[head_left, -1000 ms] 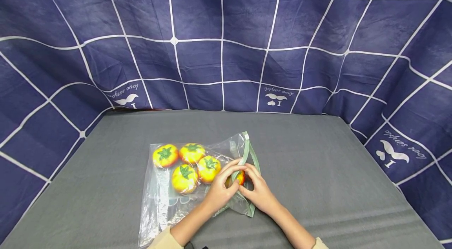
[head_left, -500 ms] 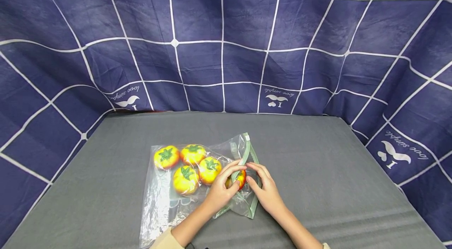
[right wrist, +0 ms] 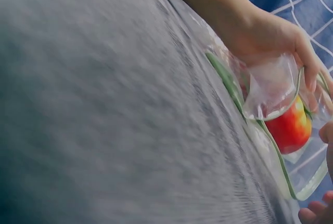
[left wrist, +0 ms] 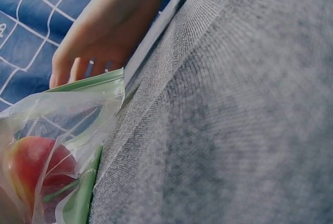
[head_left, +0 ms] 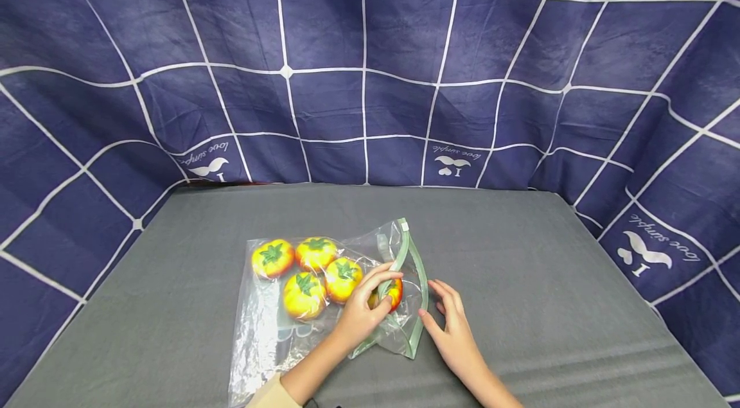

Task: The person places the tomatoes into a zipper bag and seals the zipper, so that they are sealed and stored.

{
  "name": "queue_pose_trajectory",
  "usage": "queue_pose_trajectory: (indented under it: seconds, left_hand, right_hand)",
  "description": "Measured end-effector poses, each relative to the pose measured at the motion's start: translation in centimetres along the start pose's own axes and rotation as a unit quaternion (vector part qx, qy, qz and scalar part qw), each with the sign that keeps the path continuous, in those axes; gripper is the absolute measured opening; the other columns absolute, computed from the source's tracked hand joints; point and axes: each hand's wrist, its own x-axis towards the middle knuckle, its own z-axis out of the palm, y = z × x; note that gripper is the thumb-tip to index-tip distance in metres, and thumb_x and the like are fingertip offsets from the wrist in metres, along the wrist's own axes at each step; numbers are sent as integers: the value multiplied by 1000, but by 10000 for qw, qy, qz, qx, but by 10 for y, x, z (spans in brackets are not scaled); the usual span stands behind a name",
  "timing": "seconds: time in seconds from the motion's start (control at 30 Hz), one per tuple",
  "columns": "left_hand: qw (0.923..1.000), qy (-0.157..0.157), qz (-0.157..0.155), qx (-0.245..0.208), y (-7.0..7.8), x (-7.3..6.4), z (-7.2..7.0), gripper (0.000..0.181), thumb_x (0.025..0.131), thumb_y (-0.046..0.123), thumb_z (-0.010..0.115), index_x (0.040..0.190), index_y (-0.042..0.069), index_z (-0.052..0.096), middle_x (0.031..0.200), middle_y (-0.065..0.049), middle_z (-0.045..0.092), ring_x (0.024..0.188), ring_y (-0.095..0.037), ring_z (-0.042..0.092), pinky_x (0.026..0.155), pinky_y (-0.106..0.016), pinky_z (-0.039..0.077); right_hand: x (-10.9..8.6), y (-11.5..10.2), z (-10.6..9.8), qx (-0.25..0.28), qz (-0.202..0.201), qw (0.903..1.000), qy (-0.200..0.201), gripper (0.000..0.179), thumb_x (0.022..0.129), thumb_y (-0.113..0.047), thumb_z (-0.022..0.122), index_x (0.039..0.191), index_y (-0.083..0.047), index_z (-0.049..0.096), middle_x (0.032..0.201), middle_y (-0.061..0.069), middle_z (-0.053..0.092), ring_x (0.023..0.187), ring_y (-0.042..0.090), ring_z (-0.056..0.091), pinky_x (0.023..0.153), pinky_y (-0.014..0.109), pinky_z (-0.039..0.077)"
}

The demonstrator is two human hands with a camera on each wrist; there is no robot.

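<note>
A clear zip bag (head_left: 254, 337) with green edges lies flat, its mouth toward the right. Several yellow-red tomatoes (head_left: 303, 295) with green leafy tops sit inside. One more tomato (head_left: 396, 294) is just within the mouth, partly covered by film and fingers. My left hand (head_left: 360, 308) curves over that tomato, its thumb and fingers holding the bag's upper edge. To the right of the mouth is my right hand (head_left: 455, 331), fingers loosely bent and holding nothing. Its thumb tip is close to the green zip strip (head_left: 420, 318); contact is unclear.
A grey cloth-covered table (head_left: 555, 279) lies under the bag. Blue curtain cloth (head_left: 370, 29) with white grid lines hangs behind and at both sides. A white slider (head_left: 405, 226) shows at the zip's far end.
My right hand has let go of the tomato at the bag's mouth and moved right, out of the opening. My left hand and the tomatoes have stayed put.
</note>
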Motion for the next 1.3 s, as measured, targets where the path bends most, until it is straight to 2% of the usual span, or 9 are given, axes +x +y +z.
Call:
queue_pose_trajectory:
  seconds: [0.13,0.3,0.4,0.47,0.63,0.73,0.9,1.1,1.3]
  left_hand:
    - [10000,-6,-33,-10,0,0,0,39,78,-5,56,112,13,62,133,-2,50,127,-21,42,108,-23,29]
    - [10000,-35,-73,-24,0,0,0,40,78,-4,56,112,16,61,134,-2,48,128,-21,41,108,-24,29]
    - [9999,-45,-88,-31,0,0,0,42,78,-4,56,113,19,61,134,-1,48,128,-21,40,108,-23,28]
    - [9999,-57,-151,-25,8,1,-2,41,78,-6,56,112,16,61,134,-5,48,128,-23,41,107,-23,29]
    - [9997,-58,-250,-26,10,2,-2,40,78,-6,56,113,13,61,135,-6,48,128,-24,40,107,-25,29]
    - [9998,-64,-169,-46,3,1,-1,40,78,-4,56,113,14,61,135,-2,47,129,-21,40,108,-25,29]
    - [9999,-61,-70,-50,1,1,-1,37,79,-4,56,113,8,60,135,-4,48,128,-23,40,108,-24,28]
    - [9999,-63,-154,-26,1,1,-1,36,80,-4,56,114,8,60,135,-3,47,129,-23,39,108,-27,29]
    - [9996,-68,-286,16,3,1,-1,39,79,-2,57,114,15,60,136,0,46,129,-21,39,108,-30,29]
  right_hand:
    - [-9,-4,0,305,385,9984,-297,54,85,-15,61,133,-1,38,136,20,33,118,34,46,94,44,42]
    - [-17,-9,2,516,683,9948,-557,59,86,-18,60,136,-2,32,139,22,29,118,35,45,95,43,42]
    - [-21,-11,4,620,762,9936,-564,61,86,-19,61,136,-2,31,139,23,29,118,36,45,95,43,42]
    - [-23,-12,6,670,890,9920,-590,63,84,-19,62,136,-2,31,139,22,29,118,36,45,95,42,42]
    - [-29,-16,12,754,1174,9880,-663,67,81,-22,66,137,-7,33,141,21,28,119,37,43,94,41,43]
    - [-32,-18,13,853,1043,9887,-657,68,79,-20,68,135,-5,34,141,23,27,118,39,43,94,42,43]
    - [-36,-20,14,1083,879,9879,-685,70,76,-17,72,133,-1,35,141,26,24,120,42,42,94,43,42]
    - [-35,-21,13,1488,1158,9783,-862,67,77,-13,70,134,-2,35,142,26,18,124,44,37,95,42,41]
    - [-34,-21,13,1646,1303,9738,-873,58,77,-10,69,129,-2,44,142,25,19,124,44,36,91,39,47]
